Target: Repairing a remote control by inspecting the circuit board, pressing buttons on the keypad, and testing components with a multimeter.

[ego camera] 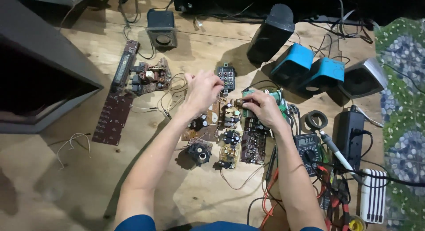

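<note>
Fingers of the left hand (202, 90) curl downward over the top end of the brown circuit board crowded with dark capacitors (220, 120), seemingly pinching something small, though what they grip cannot be told; the right hand (261, 108) closes finger and thumb on a small part at the board's upper right edge, beside the green circuit board (275, 97); the brown board lies on the pale plywood worktop (88, 186), long axis running away from the person, directly beneath both hands; the black connector block with round sockets (226, 76) sits just beyond the left fingertips.

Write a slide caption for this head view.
Both hands, left and right, work over circuit boards on a wooden floor.
</note>
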